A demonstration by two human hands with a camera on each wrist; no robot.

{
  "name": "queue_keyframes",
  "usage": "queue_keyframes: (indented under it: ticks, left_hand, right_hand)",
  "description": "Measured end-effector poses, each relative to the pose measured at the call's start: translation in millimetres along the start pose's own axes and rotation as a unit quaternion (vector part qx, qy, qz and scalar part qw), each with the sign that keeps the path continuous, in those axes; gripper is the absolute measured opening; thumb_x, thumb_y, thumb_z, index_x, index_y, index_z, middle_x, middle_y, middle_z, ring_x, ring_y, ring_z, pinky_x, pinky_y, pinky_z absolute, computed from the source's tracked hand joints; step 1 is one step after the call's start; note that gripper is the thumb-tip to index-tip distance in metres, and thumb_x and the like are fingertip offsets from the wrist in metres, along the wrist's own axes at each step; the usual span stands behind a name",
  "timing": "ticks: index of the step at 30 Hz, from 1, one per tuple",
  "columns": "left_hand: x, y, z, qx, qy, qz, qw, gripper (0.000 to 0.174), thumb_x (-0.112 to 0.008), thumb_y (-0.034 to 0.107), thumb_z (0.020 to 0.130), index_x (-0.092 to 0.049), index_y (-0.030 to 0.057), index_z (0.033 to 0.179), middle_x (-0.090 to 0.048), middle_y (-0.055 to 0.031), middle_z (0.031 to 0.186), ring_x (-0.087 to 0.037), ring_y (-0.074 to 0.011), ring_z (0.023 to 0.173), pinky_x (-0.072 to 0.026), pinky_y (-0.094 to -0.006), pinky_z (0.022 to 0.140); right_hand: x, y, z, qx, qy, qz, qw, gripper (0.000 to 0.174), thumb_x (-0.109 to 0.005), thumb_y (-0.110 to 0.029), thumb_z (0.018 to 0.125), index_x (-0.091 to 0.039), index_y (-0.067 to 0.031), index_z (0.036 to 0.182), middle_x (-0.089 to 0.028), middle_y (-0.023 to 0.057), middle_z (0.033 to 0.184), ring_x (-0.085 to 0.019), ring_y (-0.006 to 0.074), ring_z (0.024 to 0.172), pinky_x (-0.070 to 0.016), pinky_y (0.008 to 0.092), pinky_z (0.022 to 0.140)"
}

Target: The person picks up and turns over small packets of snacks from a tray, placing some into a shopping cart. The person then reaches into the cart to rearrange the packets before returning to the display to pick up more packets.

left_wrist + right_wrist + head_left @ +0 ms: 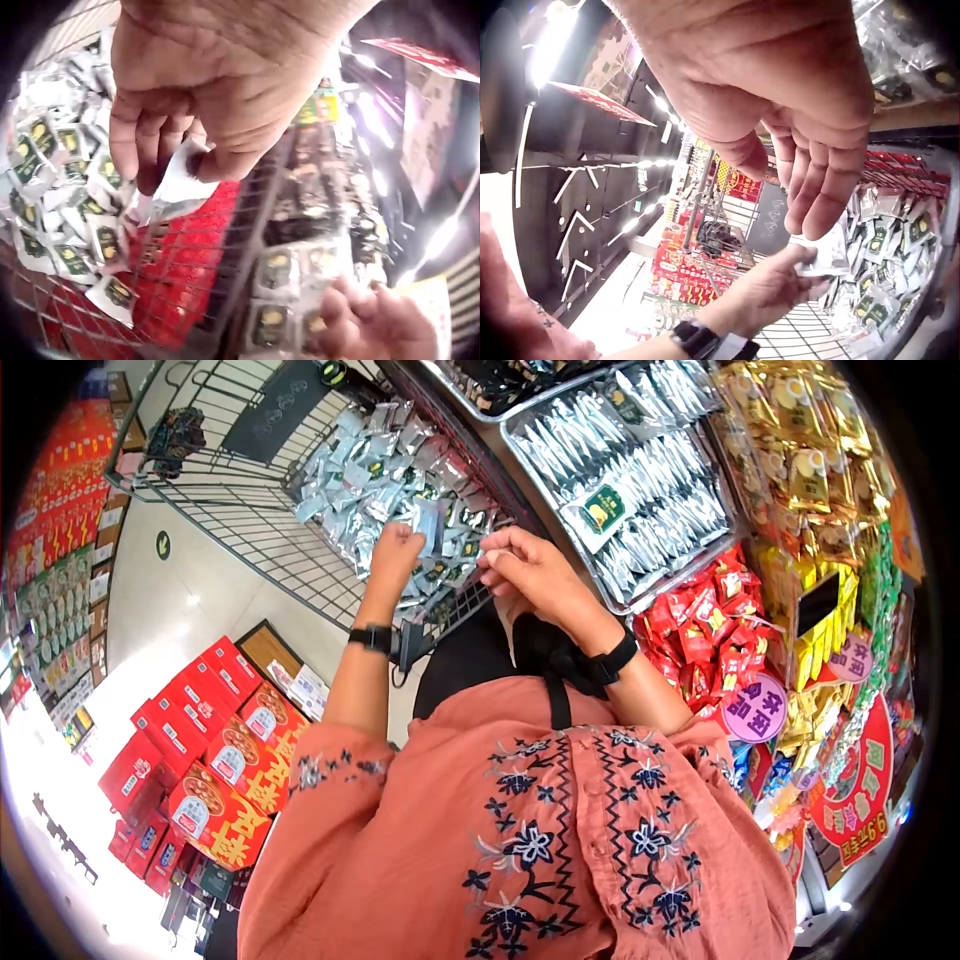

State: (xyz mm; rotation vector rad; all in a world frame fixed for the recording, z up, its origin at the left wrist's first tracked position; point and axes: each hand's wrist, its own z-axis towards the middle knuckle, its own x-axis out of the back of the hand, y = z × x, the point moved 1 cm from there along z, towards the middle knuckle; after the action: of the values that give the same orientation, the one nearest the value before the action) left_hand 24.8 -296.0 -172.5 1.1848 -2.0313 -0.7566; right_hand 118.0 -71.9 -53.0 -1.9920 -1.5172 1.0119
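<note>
My left hand point(397, 552) is over the shopping cart and pinches a small silver packet point(182, 186) between thumb and fingers. Many like it, silver packets with dark green labels point(375, 475), lie heaped in the cart below. Close to the cart's near rim, my right hand point(535, 572) hangs with loosely bent fingers and nothing in them. The right wrist view shows its fingers just above the packet point(829, 253) in the left hand. Beside the cart, a metal tray point(632, 600) bears rows of the same silver packets standing on edge.
Red snack packets point(705, 625) fill a bin right of me, with gold packets point(808, 475) behind. Stacked red boxes point(215, 735) stand on the left. The wire cart point(215, 495) has a dark panel point(275, 408) at its far end.
</note>
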Motion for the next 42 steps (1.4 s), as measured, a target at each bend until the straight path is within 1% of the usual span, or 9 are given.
queue_keyframes:
  ticks: [5, 8, 12, 15, 16, 20, 22, 31, 42]
  left_hand:
    - [-17, 111, -100, -0.243, 0.081, 0.158, 0.954, 0.028, -0.068, 0.011, 0.086, -0.056, 0.001, 0.109, -0.066, -0.0143, 0.099, -0.065, -0.0268, 0.088, -0.0513, -0.037, 0.078]
    - [-31, 132, -125, -0.48, 0.104, 0.247, 0.835, 0.026, -0.069, 0.006, 0.083, -0.058, 0.0033, 0.106, -0.066, -0.0141, 0.109, -0.065, -0.029, 0.098, -0.0501, -0.0386, 0.084]
    - [-46, 156, -152, -0.516, 0.059, 0.274, 0.809, 0.033, -0.07, 0.004, 0.08, -0.058, 0.0029, 0.11, -0.062, -0.0152, 0.122, -0.058, -0.0347, 0.114, -0.0421, -0.0431, 0.101]
    - [-50, 168, -169, -0.512, 0.073, 0.228, 0.825, 0.036, -0.071, 0.006, 0.08, -0.058, 0.0023, 0.114, -0.06, -0.0167, 0.124, -0.058, -0.0356, 0.115, -0.0419, -0.0425, 0.102]
    - [-49, 166, -166, -0.505, 0.099, 0.22, 0.829, 0.036, -0.069, 0.009, 0.086, -0.056, 0.0001, 0.118, -0.058, -0.0163, 0.125, -0.059, -0.0286, 0.11, -0.0441, -0.039, 0.099]
    - [-48, 159, -156, -0.345, 0.03, 0.023, 0.938, 0.033, -0.061, 0.019, 0.098, -0.053, -0.0024, 0.122, -0.059, -0.0094, 0.116, -0.057, -0.0128, 0.097, -0.0503, -0.0282, 0.083]
    - [-53, 163, -155, -0.29, 0.009, -0.017, 0.957, 0.037, -0.064, 0.022, 0.097, -0.053, -0.0017, 0.124, -0.06, -0.0101, 0.116, -0.058, -0.0148, 0.1, -0.0497, -0.0285, 0.085]
    - [-85, 162, -151, -0.115, -0.176, -0.011, 0.978, 0.029, -0.064, 0.029, 0.098, -0.065, 0.0024, 0.11, -0.06, 0.0018, 0.085, -0.052, -0.0047, 0.07, -0.0421, -0.0198, 0.06]
    - [-138, 196, -101, -0.192, -0.167, 0.064, 0.965, 0.032, -0.066, 0.028, 0.095, -0.065, -0.0001, 0.11, -0.059, 0.0023, 0.078, -0.049, -0.0039, 0.061, -0.038, -0.0203, 0.051]
  right_hand:
    - [-8, -40, -19, 0.075, -0.023, 0.095, 0.992, 0.046, -0.059, -0.031, 0.099, -0.052, 0.0013, 0.131, -0.061, 0.0105, 0.114, -0.065, 0.0187, 0.1, -0.0554, 0.0325, 0.083]
    - [3, -45, -22, 0.09, -0.062, 0.19, 0.976, 0.047, -0.056, -0.041, 0.101, -0.055, -0.0002, 0.124, -0.062, 0.011, 0.112, -0.066, 0.0206, 0.099, -0.057, 0.033, 0.085]
    - [20, -52, -35, 0.099, -0.031, 0.174, 0.979, 0.028, -0.059, -0.02, 0.098, -0.057, 0.0011, 0.116, -0.062, 0.0086, 0.106, -0.067, 0.0172, 0.09, -0.0612, 0.0298, 0.078]
    - [29, -58, -44, 0.117, -0.021, 0.184, 0.976, 0.025, -0.057, -0.011, 0.096, -0.057, 0.0027, 0.117, -0.063, 0.0084, 0.105, -0.067, 0.0169, 0.089, -0.0623, 0.0297, 0.078]
    - [32, -59, -45, 0.122, -0.02, 0.192, 0.974, 0.024, -0.056, -0.008, 0.096, -0.056, 0.0031, 0.117, -0.063, 0.0084, 0.105, -0.068, 0.0169, 0.089, -0.0626, 0.0298, 0.079]
    - [41, -63, -54, 0.145, -0.035, 0.213, 0.966, 0.023, -0.056, -0.009, 0.098, -0.056, 0.0015, 0.118, -0.064, 0.0071, 0.104, -0.068, 0.0169, 0.091, -0.0616, 0.0298, 0.08]
    - [47, -63, -59, 0.151, -0.037, 0.192, 0.969, 0.024, -0.056, -0.01, 0.097, -0.056, 0.0016, 0.118, -0.064, 0.0075, 0.105, -0.068, 0.016, 0.09, -0.0611, 0.0283, 0.079]
    - [81, -37, -67, 0.153, 0.018, 0.065, 0.986, 0.032, -0.068, -0.016, 0.092, -0.062, 0.0013, 0.119, -0.067, 0.0035, 0.094, -0.061, 0.0089, 0.069, -0.0509, 0.0229, 0.062]
    - [125, -31, -74, 0.165, 0.123, 0.103, 0.973, 0.034, -0.063, -0.017, 0.095, -0.052, 0.0045, 0.119, -0.066, 0.0117, 0.093, -0.069, 0.0185, 0.078, -0.059, 0.0289, 0.069]
